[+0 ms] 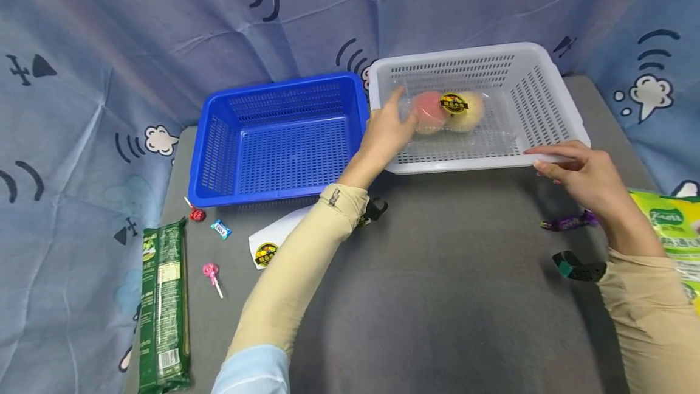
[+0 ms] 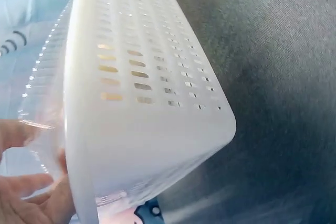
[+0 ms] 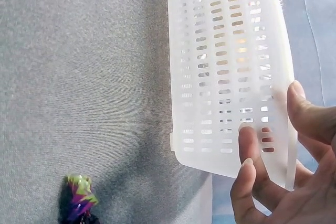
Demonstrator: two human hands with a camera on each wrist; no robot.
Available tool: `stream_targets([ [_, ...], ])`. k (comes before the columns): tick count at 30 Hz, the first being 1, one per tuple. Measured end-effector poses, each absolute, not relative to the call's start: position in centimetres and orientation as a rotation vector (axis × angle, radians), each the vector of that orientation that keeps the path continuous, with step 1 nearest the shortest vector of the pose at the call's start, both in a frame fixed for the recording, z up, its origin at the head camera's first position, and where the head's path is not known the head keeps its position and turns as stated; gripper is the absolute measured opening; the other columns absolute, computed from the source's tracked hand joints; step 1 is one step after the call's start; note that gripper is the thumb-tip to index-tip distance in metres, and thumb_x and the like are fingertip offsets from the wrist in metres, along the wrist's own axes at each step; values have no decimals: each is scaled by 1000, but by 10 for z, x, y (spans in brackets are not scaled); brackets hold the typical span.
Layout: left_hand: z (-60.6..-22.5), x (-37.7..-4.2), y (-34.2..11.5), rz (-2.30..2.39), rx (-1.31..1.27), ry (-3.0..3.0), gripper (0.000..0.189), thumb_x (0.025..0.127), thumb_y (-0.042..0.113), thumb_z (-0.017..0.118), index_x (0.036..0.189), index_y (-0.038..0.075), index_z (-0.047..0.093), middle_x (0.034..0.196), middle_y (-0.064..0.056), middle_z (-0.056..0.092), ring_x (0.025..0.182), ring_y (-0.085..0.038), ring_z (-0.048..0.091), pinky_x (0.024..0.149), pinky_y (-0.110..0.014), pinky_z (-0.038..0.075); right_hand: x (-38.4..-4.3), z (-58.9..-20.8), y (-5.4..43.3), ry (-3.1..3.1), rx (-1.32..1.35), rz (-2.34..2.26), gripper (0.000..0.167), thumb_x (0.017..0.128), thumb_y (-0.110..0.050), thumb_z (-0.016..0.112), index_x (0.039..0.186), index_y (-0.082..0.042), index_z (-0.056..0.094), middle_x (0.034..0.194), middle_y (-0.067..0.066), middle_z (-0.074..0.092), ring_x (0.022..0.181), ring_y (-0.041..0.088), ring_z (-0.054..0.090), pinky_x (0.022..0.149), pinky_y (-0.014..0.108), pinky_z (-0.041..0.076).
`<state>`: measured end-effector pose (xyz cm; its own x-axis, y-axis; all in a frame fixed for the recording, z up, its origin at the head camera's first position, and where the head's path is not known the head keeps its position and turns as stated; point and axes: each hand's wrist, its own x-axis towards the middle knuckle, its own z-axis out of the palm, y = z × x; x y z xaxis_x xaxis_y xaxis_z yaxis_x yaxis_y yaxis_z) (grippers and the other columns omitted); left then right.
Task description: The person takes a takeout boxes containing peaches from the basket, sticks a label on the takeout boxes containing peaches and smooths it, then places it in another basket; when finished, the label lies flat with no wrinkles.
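Note:
A white slotted basket (image 1: 558, 99) stands at the back right of the table. Inside lies a clear plastic fruit bag (image 1: 494, 129) with a black-and-yellow label, holding one reddish fruit (image 1: 428, 113) and one yellowish fruit (image 1: 471, 115). At the bag's left end, my left hand (image 1: 387, 131) reaches over the basket's near rim and pinches the film between thumb and fingers. The left wrist view shows the bag's dotted edge (image 2: 32, 72) standing above the rim. My right hand (image 1: 590, 178) grips the basket's front right corner, thumb and fingers on either side of the rim (image 3: 290, 129).
A blue basket (image 1: 295, 151) adjoins on the left. A green packet (image 1: 164, 303), two lollipops (image 1: 210, 269) and a blue-wrapped candy (image 1: 221, 228) lie at left. My left arm partly covers a white labelled bag (image 1: 279, 233). A purple-wrapped candy (image 1: 569, 222) and a green-yellow bag (image 1: 672, 224) lie at right.

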<state>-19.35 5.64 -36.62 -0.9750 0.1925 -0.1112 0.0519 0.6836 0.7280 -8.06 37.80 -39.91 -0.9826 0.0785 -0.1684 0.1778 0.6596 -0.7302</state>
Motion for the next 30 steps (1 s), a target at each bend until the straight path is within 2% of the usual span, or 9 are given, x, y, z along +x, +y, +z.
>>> stream_targets([
  [3,-367,-195,64,985,201,2747,64,109,31,58,166,17,30,110,-19,74,74,-23,70,58,-34,54,-81,-400,378,2756,212,-1237,45,106,-39,64,141,-11,68,114,-19,49,88,-9,54,70,16,44],
  [5,-367,-195,70,877,196,2768,64,110,30,57,165,16,28,116,-19,73,86,-28,73,63,-37,57,-81,-400,378,2759,216,-1235,45,106,-38,64,141,-9,68,114,-19,49,88,-9,54,71,15,44],
  [9,-369,-196,80,764,154,2754,63,112,32,53,164,13,24,120,-19,72,97,-30,75,71,-39,60,-81,-399,377,2752,236,-1225,46,106,-40,64,142,-12,68,114,-19,49,89,-7,54,69,18,43],
  [13,-371,-195,84,706,123,2776,63,112,33,51,164,11,25,135,-21,69,116,-34,72,86,-44,61,-81,-398,376,2744,246,-1210,47,106,-43,63,143,-14,68,115,-20,48,90,-5,53,68,22,42],
  [19,-372,-193,82,695,140,2792,68,112,30,52,168,9,20,134,-20,69,113,-34,73,84,-43,62,-82,-399,375,2748,232,-1221,46,106,-41,63,143,-13,68,114,-20,48,91,-6,53,69,20,42],
  [24,-366,-187,75,749,168,2822,68,109,36,59,163,9,28,128,-21,72,109,-34,75,82,-43,63,-84,-401,375,2762,222,-1222,45,107,-39,63,142,-12,68,113,-19,49,90,-9,54,68,18,43],
  [30,-359,-171,54,983,261,2886,61,106,37,64,155,11,39,117,-20,74,95,-30,75,71,-43,60,-86,-400,371,2773,219,-1233,43,107,-35,64,141,-9,68,111,-22,51,84,-15,57,67,16,47],
])
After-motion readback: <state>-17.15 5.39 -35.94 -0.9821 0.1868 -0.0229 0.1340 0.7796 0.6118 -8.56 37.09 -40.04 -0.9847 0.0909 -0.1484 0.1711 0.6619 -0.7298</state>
